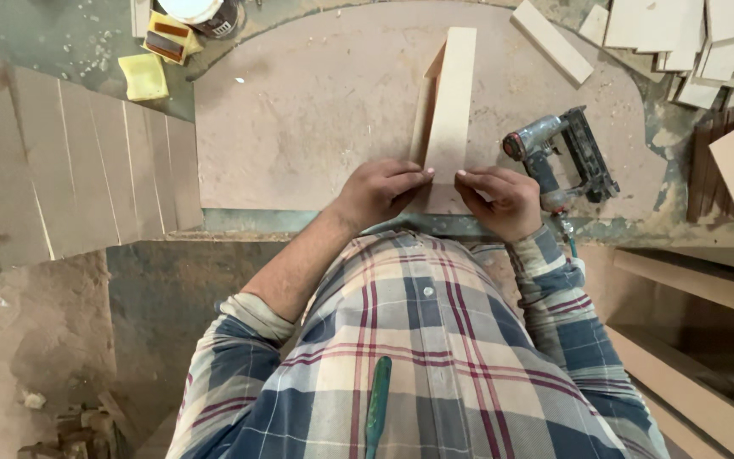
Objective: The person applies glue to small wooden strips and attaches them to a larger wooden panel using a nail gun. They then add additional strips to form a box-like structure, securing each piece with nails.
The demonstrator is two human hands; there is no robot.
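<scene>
A long pale wooden board piece (450, 93) stands on edge on a rounded brown work board (299, 110), running away from me. My left hand (377, 192) grips its near end from the left, fingers curled over the edge. From the right, my right hand (498, 199) holds the same near end, fingertips on the top face. A second thin strip seems to be joined along the board's left side.
A grey nail gun (564, 155) lies just right of my right hand. Several cut boards (690, 42) are piled at the far right. Yellow sponges (144, 76) and a round container (201, 12) sit far left. Planks (78, 161) lie left.
</scene>
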